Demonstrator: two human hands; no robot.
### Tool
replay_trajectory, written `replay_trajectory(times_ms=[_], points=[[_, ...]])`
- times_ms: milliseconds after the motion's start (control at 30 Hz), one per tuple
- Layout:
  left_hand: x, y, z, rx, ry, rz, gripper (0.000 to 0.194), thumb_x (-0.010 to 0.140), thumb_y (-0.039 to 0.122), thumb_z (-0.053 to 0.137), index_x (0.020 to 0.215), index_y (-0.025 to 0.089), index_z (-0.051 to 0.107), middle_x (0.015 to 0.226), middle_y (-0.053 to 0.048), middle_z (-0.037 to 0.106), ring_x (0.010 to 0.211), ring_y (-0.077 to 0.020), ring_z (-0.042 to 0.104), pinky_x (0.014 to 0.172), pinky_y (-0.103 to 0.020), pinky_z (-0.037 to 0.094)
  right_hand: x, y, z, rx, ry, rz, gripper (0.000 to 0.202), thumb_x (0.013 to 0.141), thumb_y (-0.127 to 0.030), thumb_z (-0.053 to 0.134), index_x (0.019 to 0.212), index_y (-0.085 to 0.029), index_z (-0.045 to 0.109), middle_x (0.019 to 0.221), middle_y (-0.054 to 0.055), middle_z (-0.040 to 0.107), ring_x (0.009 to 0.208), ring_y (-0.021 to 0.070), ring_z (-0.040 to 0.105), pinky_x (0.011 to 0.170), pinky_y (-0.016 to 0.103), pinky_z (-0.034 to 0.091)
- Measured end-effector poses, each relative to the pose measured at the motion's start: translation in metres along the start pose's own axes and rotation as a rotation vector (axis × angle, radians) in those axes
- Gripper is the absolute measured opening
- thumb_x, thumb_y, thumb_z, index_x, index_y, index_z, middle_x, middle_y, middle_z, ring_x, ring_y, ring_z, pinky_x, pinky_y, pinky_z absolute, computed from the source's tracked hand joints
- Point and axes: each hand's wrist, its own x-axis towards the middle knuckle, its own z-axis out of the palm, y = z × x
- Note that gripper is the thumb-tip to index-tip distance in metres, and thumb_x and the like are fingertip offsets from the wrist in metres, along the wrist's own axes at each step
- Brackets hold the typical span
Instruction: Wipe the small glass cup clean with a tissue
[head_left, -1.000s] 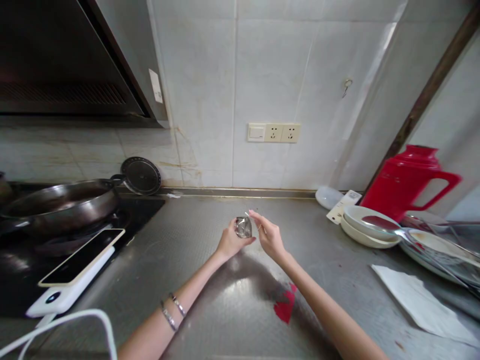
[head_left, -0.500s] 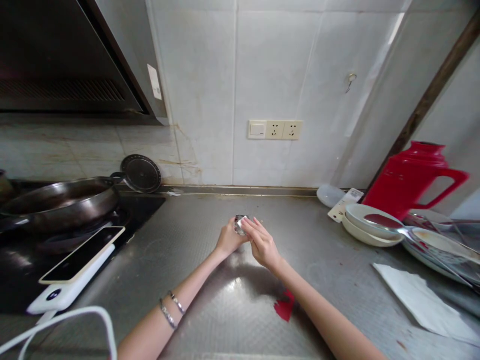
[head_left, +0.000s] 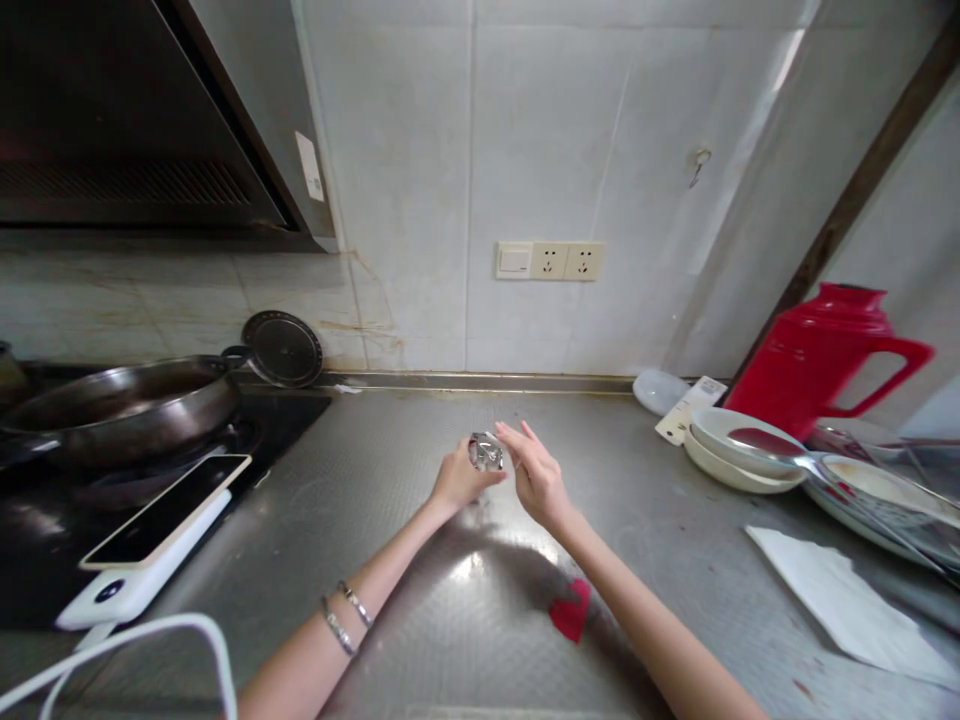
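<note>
Bare worktop point(head_left: 420, 590) extends around the red scrap point(head_left: 570, 610). Left of it, the phone point(head_left: 161, 510) and wok point(head_left: 120, 400) obstruct passage; right of it, stacked plates point(head_left: 739, 450), thermos point(head_left: 817, 355) and paper point(head_left: 840, 600).

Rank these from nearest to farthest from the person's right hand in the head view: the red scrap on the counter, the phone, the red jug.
From the right hand:
1. Red scrap, just below, on the counter.
2. Red jug, far right, by the wall.
3. Phone, far left, beside the stove.

Steel counter point(head_left: 390, 480), stacked plates point(head_left: 739, 452), red jug point(head_left: 814, 358), paper sheet point(head_left: 847, 605), phone on power bank point(head_left: 142, 540)
</note>
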Motion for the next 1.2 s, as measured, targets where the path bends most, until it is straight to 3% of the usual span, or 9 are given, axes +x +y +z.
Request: replay_trajectory(times_ms=[133, 233, 367, 533, 767, 933, 1200], points=[[-0.002, 0.003, 0.001, 0.103, 0.011, 0.045, 0.040, 0.065, 0.040, 0.070, 0.097, 0.019, 0.059, 0.092, -0.007, 0.069, 0.081, -0.0218, 0.066, 0.067, -0.027, 0.047, 0.003, 0.001, -0.004, -0.103, -0.229, -0.116, 0.052, 0.085, 0.002, 0.030, 0.132, -0.015, 0.045, 0.120, 0.013, 0.063, 0.124, 0.0208, 0.049, 0.106, 0.050, 0.038], [-0.002, 0.002, 0.000, 0.113, 0.018, 0.043, 0.031, 0.068, 0.034, 0.067, 0.093, 0.018, 0.059, 0.088, -0.008, 0.069, 0.077, -0.0214, 0.066, 0.065, -0.026, 0.046, 0.003, -0.003, -0.004, -0.130, -0.287, -0.169, 0.050, 0.083, 0.003, 0.033, 0.128, -0.012, 0.050, 0.121, 0.015, 0.062, 0.125, 0.0217, 0.048, 0.107, 0.049, 0.038], [0.001, -0.005, -0.003, 0.004, 0.060, 0.044, 0.022, 0.071, 0.029, 0.063, 0.088, 0.018, 0.059, 0.076, -0.006, 0.069, 0.070, -0.0199, 0.066, 0.059, -0.024, 0.045, 0.003, -0.010, -0.001, -0.081, -0.286, -0.226, 0.045, 0.085, -0.002, 0.037, 0.125, -0.014, 0.052, 0.115, 0.014, 0.066, 0.121, 0.0226, 0.052, 0.105, 0.048, 0.041], [0.005, -0.016, -0.003, -0.073, 0.039, 0.038, 0.027, 0.066, 0.025, 0.066, 0.090, 0.015, 0.059, 0.067, -0.001, 0.067, 0.061, -0.0166, 0.063, 0.052, -0.022, 0.044, 0.001, -0.018, -0.001, 0.011, -0.271, -0.204, 0.042, 0.087, -0.004, 0.035, 0.125, -0.017, 0.050, 0.106, 0.011, 0.069, 0.109, 0.0195, 0.061, 0.101, 0.043, 0.046], [0.003, -0.005, 0.000, -0.205, -0.031, -0.053, 0.044, 0.061, 0.042, 0.075, 0.094, 0.017, 0.062, 0.074, -0.001, 0.067, 0.047, -0.0105, 0.057, 0.042, -0.020, 0.043, -0.001, -0.001, -0.010, 0.116, 0.054, 0.102, 0.036, 0.091, -0.010, 0.035, 0.119, -0.023, 0.055, 0.109, 0.005, 0.069, 0.104, 0.0184, 0.064, 0.102, 0.043, 0.046], [0.002, -0.004, 0.003, -0.257, -0.017, -0.073, 0.048, 0.060, 0.044, 0.076, 0.096, 0.016, 0.062, 0.073, -0.001, 0.066, 0.049, -0.0101, 0.057, 0.040, -0.019, 0.041, -0.003, 0.010, -0.007, 0.077, -0.008, 0.094, 0.038, 0.091, -0.010, 0.035, 0.122, -0.023, 0.053, 0.111, 0.005, 0.068, 0.108, 0.0179, 0.062, 0.103, 0.045, 0.045], [0.002, 0.000, 0.002, -0.356, -0.046, -0.087, 0.050, 0.060, 0.044, 0.076, 0.098, 0.014, 0.063, 0.080, -0.003, 0.067, 0.055, -0.0105, 0.057, 0.039, -0.016, 0.043, -0.006, 0.008, -0.005, 0.063, -0.070, -0.003, 0.045, 0.089, -0.005, 0.034, 0.128, -0.021, 0.049, 0.116, 0.009, 0.065, 0.114, 0.0195, 0.058, 0.102, 0.048, 0.046]])
